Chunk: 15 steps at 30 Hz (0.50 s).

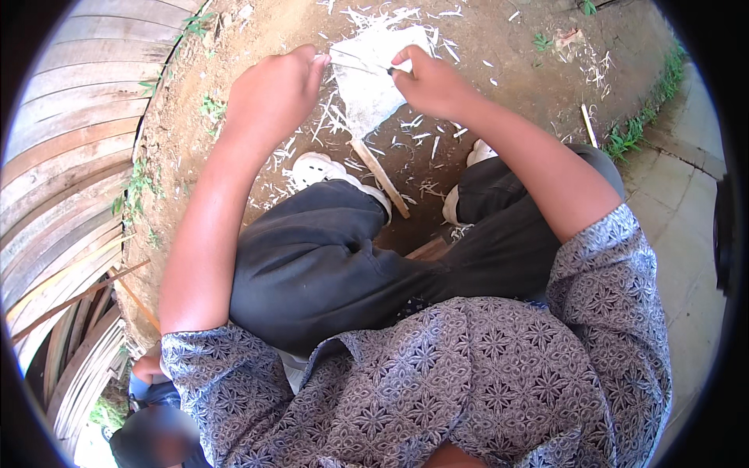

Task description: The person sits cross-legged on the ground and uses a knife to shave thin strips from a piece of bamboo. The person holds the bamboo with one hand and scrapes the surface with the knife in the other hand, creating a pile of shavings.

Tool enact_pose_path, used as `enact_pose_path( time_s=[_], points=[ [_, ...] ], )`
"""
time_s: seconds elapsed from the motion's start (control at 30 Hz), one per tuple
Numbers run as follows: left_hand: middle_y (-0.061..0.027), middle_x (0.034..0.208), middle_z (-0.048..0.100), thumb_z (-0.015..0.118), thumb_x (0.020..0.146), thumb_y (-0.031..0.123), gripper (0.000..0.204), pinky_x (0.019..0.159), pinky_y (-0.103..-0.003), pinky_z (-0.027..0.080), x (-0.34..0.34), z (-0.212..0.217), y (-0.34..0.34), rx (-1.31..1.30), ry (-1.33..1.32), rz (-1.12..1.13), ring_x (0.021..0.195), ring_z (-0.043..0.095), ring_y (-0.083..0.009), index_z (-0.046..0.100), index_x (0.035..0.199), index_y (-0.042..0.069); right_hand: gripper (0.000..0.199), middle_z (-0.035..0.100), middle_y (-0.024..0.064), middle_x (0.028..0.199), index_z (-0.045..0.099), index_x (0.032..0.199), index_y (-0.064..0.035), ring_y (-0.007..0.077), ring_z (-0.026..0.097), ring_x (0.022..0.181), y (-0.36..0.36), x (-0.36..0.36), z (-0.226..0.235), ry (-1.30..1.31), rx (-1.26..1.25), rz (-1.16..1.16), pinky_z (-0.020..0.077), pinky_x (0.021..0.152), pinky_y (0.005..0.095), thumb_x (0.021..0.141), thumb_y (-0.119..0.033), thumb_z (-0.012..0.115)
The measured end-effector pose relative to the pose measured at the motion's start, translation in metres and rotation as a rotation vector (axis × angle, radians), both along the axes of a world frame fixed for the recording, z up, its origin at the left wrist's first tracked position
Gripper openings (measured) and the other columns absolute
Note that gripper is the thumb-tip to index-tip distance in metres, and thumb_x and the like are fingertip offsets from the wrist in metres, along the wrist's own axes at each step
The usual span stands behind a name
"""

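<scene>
**With both fists closed on one thin strip, the blade edge is the risk**

While you sit with knees apart over the bare dirt ground (499, 54), your left hand (273, 97) is closed in a fist around one end of a thin pale strip (355, 66), and your right hand (429, 78) is closed on the other end, pinching it together with something small and dark that could be a blade handle; you cannot tell from here exactly what it is. If it is a blade, your left knuckles sit in its line of travel, so a slip along the strip could carry the edge straight into them. The strip is very slender and held taut between the two fists, so it could snap or split if you pull unevenly or bite too deep. Loose shavings (406, 140) lie scattered underfoot near your white shoes (328, 171), and a wooden stick (380, 178) lies between your feet, either of which could roll or slide if you shift your stance.

The strip itself looks narrow, light-coloured and nearly straight, stretched roughly level out in front of your knees. Below it, a pale flat triangular piece (370, 90) tapers down toward the stick. To your left, curved wooden slats (62, 156) are stacked, and another person (152, 437) is crouched beside them
</scene>
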<state>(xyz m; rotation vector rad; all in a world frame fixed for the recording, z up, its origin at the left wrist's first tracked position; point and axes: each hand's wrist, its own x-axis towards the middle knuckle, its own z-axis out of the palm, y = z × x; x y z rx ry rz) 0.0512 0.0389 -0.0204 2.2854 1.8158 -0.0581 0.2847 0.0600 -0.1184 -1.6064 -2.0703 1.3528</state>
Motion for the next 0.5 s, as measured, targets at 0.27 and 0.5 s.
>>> enact_pose_path(
  time_s=[0.27, 0.5],
  points=[
    [-0.0212, 0.073, 0.068, 0.049, 0.107, 0.036, 0.035, 0.068, -0.054, 0.053, 0.008, -0.001, -0.001, 0.094, -0.009, -0.07, 0.074, 0.068, -0.0434, 0.065, 0.099, 0.006, 0.029, 0.068, 0.027, 0.081, 0.045, 0.121, -0.0042, 0.0476, 0.068, 0.078, -0.035, -0.012, -0.014, 0.037, 0.159, -0.127, 0.0515, 0.072, 0.0557, 0.108, -0.03, 0.048],
    [-0.0218, 0.078, 0.07, 0.047, 0.108, 0.037, 0.037, 0.071, -0.054, 0.054, -0.005, -0.006, -0.004, 0.085, -0.003, -0.078, 0.077, 0.07, -0.0426, 0.066, 0.101, 0.006, 0.033, 0.069, 0.0263, 0.08, 0.043, 0.126, -0.0071, 0.0475, 0.07, 0.08, -0.016, -0.022, 0.04, 0.201, 0.166, -0.231, 0.0527, 0.074, 0.0541, 0.107, -0.034, 0.048]
  ],
)
